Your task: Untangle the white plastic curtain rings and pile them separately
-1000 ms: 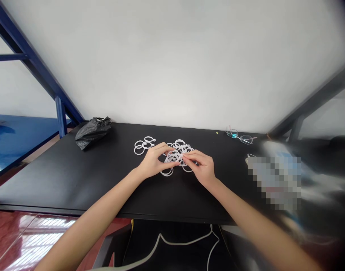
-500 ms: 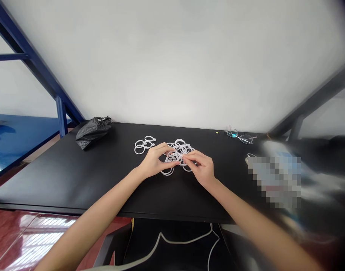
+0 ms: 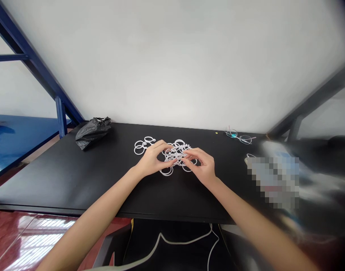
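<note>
Around white rings (image 3: 177,155), the left hand (image 3: 153,159) and right hand (image 3: 203,165) are curved; their grip cannot be told; the packaging (image 3: 277,182) is pixelated.

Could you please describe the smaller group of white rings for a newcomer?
On the black table, find the black plastic bag at the back left. Going right from it toward the left hand, you meet the smaller group of white rings. Unlike the larger pile to its right, this group has only a few rings.

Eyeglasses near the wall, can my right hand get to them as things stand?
Probably yes: the eyeglasses lie farther back on the black tabletop, and nothing visible stands between them and your right hand at the white rings.
</note>
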`<state>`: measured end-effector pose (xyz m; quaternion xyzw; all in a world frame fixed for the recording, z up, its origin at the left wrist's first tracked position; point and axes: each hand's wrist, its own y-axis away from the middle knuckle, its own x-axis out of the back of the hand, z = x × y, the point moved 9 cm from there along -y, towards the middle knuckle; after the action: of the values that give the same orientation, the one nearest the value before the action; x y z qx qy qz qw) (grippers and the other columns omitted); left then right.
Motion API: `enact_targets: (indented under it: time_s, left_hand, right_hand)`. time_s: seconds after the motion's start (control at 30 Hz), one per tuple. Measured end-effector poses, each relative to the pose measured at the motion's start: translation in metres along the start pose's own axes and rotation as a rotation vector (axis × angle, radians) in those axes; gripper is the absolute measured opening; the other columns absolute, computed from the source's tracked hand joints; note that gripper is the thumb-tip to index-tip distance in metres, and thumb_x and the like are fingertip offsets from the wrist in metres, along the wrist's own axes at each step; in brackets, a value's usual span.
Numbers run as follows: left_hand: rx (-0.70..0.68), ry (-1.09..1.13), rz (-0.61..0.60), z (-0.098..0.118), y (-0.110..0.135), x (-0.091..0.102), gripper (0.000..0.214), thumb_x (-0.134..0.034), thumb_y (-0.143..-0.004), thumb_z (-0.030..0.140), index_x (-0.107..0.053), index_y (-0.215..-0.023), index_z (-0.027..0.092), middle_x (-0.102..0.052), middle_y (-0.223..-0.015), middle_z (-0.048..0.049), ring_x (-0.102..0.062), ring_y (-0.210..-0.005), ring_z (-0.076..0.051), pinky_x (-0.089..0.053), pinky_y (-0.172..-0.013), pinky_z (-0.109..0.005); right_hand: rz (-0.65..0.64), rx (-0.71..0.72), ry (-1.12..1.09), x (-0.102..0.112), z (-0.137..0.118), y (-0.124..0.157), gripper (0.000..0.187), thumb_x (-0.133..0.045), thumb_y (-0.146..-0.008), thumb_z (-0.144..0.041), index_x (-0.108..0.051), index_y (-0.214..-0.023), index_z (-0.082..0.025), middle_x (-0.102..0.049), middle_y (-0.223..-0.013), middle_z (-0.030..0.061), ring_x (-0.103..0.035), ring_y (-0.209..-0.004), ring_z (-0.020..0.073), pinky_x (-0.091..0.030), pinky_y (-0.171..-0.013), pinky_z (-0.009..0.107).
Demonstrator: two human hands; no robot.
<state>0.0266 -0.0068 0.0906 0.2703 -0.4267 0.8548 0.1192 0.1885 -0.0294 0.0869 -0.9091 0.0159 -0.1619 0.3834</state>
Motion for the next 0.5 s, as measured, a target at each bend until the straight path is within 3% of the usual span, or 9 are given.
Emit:
enact_targets:
  time_s: [0.13,0.33,0.5]
  left_hand:
    - [0.005,-0.149,-0.039,-0.009,-0.001,0.008,0.029,-0.064,-0.084,0.028,-0.059,-0.111,0.019,-0.064,-0.1,-0.0078,-0.059,-0.091,-0.021,-0.051,-0.083,-0.035]
    - [0.185,-0.458,-0.124,-0.051,0.002,0.032,0.032,-0.058,-0.086,0.032,-0.058,-0.115,0.019,-0.065,-0.104,-0.0076,-0.058,-0.099,-0.025,-0.051,-0.085,-0.038]
    - [0.253,-0.592,-0.286,-0.077,0.012,0.027,0.027,-0.058,-0.083,0.029,-0.061,-0.108,0.019,-0.064,-0.105,-0.0092,-0.056,-0.099,-0.028,-0.051,-0.086,-0.041]
  right_hand:
    - [0.019,-0.012,-0.002,0.002,0.004,0.002,0.017,-0.069,-0.084,-0.025,-0.07,-0.1,-0.023,-0.071,-0.09,0.0062,-0.068,-0.067,0.0155,-0.062,-0.061,0.032]
    - [0.036,0.013,0.005,0.004,0.002,0.002,0.014,-0.065,-0.086,-0.022,-0.071,-0.098,-0.022,-0.072,-0.087,0.0056,-0.067,-0.068,0.0158,-0.061,-0.06,0.031]
    - [0.037,0.026,0.027,0.004,-0.001,0.001,0.012,-0.064,-0.087,-0.024,-0.071,-0.096,-0.022,-0.073,-0.085,0.0056,-0.067,-0.066,0.0154,-0.06,-0.057,0.03]
